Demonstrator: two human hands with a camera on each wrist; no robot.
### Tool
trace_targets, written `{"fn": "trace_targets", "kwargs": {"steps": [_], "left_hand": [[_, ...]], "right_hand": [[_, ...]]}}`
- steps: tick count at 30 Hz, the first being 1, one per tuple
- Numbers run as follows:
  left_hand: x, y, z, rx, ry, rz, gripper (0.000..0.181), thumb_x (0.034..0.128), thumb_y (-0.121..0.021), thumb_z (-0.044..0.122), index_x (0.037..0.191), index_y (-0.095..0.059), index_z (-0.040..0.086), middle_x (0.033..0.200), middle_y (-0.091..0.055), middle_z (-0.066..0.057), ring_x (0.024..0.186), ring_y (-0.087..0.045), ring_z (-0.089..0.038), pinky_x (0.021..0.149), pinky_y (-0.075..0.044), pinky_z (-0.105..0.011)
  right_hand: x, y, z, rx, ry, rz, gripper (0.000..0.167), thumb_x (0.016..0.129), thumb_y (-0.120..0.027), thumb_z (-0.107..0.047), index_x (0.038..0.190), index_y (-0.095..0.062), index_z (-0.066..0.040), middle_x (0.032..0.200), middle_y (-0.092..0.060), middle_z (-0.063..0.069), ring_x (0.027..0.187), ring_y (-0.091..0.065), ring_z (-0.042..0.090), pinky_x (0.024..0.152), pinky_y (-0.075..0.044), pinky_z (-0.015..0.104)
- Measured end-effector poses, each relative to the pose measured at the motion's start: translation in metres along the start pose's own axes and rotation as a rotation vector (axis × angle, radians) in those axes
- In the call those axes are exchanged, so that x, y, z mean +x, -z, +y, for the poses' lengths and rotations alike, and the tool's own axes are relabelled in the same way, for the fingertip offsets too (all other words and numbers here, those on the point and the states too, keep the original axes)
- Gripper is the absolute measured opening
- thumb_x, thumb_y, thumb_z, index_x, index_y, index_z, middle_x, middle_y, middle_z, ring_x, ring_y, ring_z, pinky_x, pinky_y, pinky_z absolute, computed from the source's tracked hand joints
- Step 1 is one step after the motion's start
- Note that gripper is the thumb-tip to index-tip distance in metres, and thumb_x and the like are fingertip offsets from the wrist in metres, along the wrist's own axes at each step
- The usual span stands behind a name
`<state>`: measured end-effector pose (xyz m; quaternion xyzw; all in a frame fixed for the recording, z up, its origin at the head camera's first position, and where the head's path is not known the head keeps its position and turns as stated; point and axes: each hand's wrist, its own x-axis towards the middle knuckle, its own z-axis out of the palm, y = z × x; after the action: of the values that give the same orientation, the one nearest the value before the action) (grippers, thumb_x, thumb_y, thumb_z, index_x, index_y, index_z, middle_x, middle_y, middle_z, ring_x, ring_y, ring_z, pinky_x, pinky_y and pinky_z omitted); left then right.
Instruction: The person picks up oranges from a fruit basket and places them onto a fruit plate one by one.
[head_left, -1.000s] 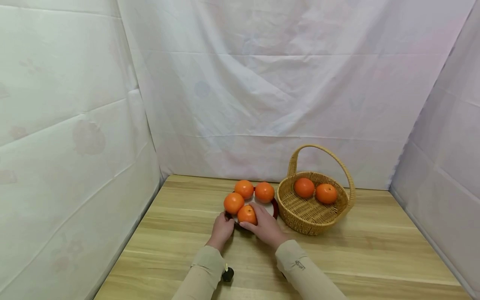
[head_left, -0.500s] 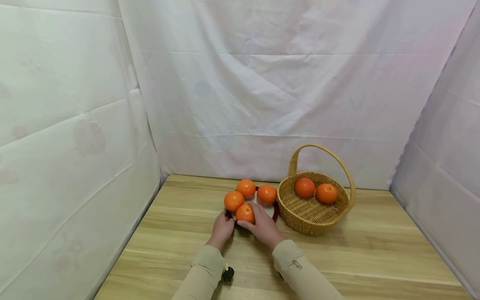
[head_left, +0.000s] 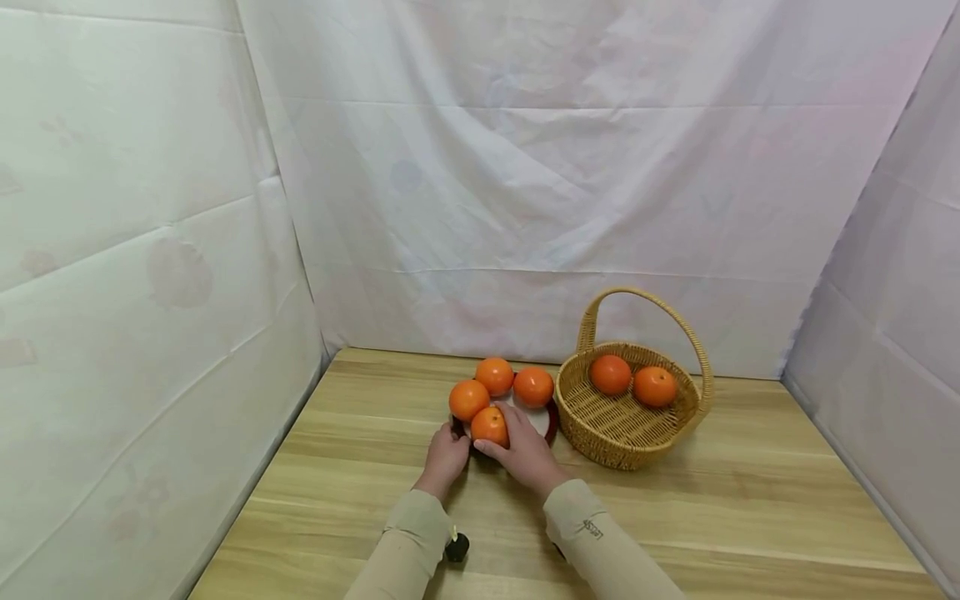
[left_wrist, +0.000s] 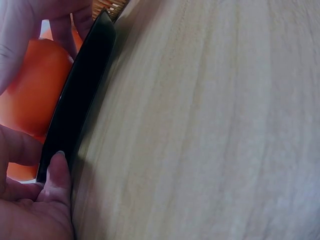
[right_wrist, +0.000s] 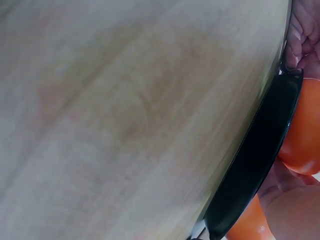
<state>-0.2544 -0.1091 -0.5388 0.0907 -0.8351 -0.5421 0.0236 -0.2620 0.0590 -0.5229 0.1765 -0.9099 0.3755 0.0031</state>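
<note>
A round plate (head_left: 551,421) with a dark red inner rim, a pale middle and a black outer side sits on the table. My left hand (head_left: 446,457) pinches its left rim, thumb against the black outer side (left_wrist: 75,95) in the left wrist view. My right hand (head_left: 528,454) grips the nearest orange (head_left: 489,427) on the plate, thumb in front and fingers over its right side. Three more oranges lie on the plate: one at the left (head_left: 468,400), one at the back (head_left: 495,377) and one at the right (head_left: 534,387).
A woven basket (head_left: 611,454) with a tall arched handle stands just right of the plate. Two oranges (head_left: 655,387) lie inside it. A small black round object (head_left: 457,547) shows beside my left sleeve. White cloth (head_left: 480,192) hangs behind and at both sides of the wooden table.
My right hand and its orange have shifted slightly left and toward the plate's rim. The back and right oranges have moved a little to the right. The left hand stays in place.
</note>
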Motion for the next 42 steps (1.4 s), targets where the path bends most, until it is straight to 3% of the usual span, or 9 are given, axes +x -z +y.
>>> {"fn": "trace_targets", "kwargs": {"steps": [10, 19, 28, 34, 42], "left_hand": [[-0.001, -0.001, 0.001, -0.014, 0.020, -0.001, 0.047, 0.0932, -0.055, 0.008, 0.134, -0.051, -0.015, 0.117, -0.062, -0.025, 0.103, -0.057, -0.032, 0.094, -0.048, -0.051], [0.001, -0.002, -0.001, -0.019, 0.016, 0.004, 0.045, 0.0928, -0.055, 0.007, 0.133, -0.052, -0.015, 0.114, -0.063, -0.023, 0.100, -0.056, -0.030, 0.092, -0.048, -0.048], [0.001, -0.002, -0.002, -0.025, 0.023, 0.002, 0.047, 0.0926, -0.054, 0.007, 0.133, -0.050, -0.016, 0.117, -0.062, -0.025, 0.104, -0.057, -0.032, 0.095, -0.048, -0.050], [0.001, -0.003, -0.004, -0.015, 0.025, 0.019, 0.045, 0.0922, -0.054, 0.008, 0.132, -0.052, -0.015, 0.114, -0.062, -0.024, 0.102, -0.057, -0.031, 0.094, -0.048, -0.050], [0.003, -0.003, -0.006, -0.024, 0.031, 0.010, 0.049, 0.0924, -0.054, 0.008, 0.135, -0.049, -0.015, 0.118, -0.061, -0.026, 0.106, -0.057, -0.033, 0.097, -0.048, -0.051]], "right_hand": [[-0.002, 0.007, -0.002, -0.009, -0.034, -0.038, 0.090, 0.088, -0.063, -0.066, 0.160, -0.027, -0.026, 0.161, -0.035, 0.010, 0.135, -0.050, 0.034, 0.107, -0.041, 0.059], [-0.003, 0.019, -0.004, -0.046, 0.009, -0.032, 0.092, 0.088, -0.062, -0.066, 0.160, -0.027, -0.021, 0.164, -0.029, 0.012, 0.137, -0.049, 0.037, 0.108, -0.040, 0.062], [-0.005, 0.033, -0.007, -0.134, 0.012, -0.033, 0.086, 0.091, -0.056, -0.069, 0.159, -0.031, -0.023, 0.159, -0.037, 0.010, 0.136, -0.050, 0.036, 0.109, -0.042, 0.058], [-0.005, 0.043, -0.005, -0.086, 0.015, -0.002, 0.079, 0.093, -0.060, -0.061, 0.158, -0.035, -0.022, 0.153, -0.046, 0.004, 0.138, -0.050, 0.029, 0.111, -0.041, 0.055], [-0.001, 0.056, -0.002, -0.094, -0.012, 0.033, 0.077, 0.094, -0.060, -0.059, 0.157, -0.036, -0.022, 0.158, -0.039, 0.009, 0.143, -0.042, 0.034, 0.113, -0.037, 0.058]]}}
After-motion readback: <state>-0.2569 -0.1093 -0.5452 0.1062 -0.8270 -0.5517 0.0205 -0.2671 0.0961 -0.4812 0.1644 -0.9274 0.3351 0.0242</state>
